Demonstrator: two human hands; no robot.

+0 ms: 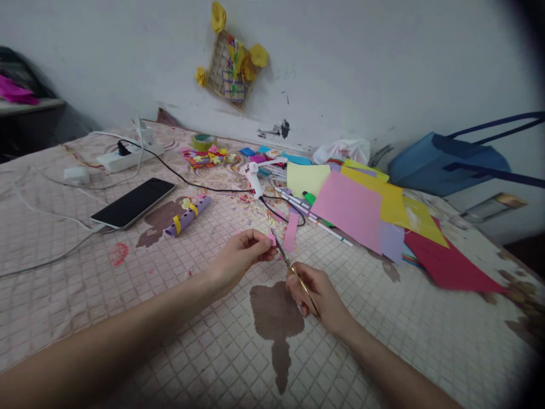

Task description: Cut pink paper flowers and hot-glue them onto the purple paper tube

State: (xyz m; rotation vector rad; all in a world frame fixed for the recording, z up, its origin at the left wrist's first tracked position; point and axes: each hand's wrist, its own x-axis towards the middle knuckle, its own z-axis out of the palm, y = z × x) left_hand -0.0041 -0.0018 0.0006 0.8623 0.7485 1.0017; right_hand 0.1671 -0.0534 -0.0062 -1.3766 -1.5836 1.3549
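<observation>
Forearms [128, 335] lead to the left hand [240, 254] pinching a pink piece [271, 240], the right hand [317, 292] gripping scissors [289, 264]; beyond them, wall scribbles [286, 72], illegible.

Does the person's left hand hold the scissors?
No, the right hand holds the scissors, while the left hand pinches a small pink piece.

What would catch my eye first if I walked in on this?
Probably the hands at the centre: the left hand pinches a small pink piece beside the blades of gold-handled scissors held in the right hand. Then the large pink sheet to the right, and the yellow-flowered hanging on the wall behind.
</observation>
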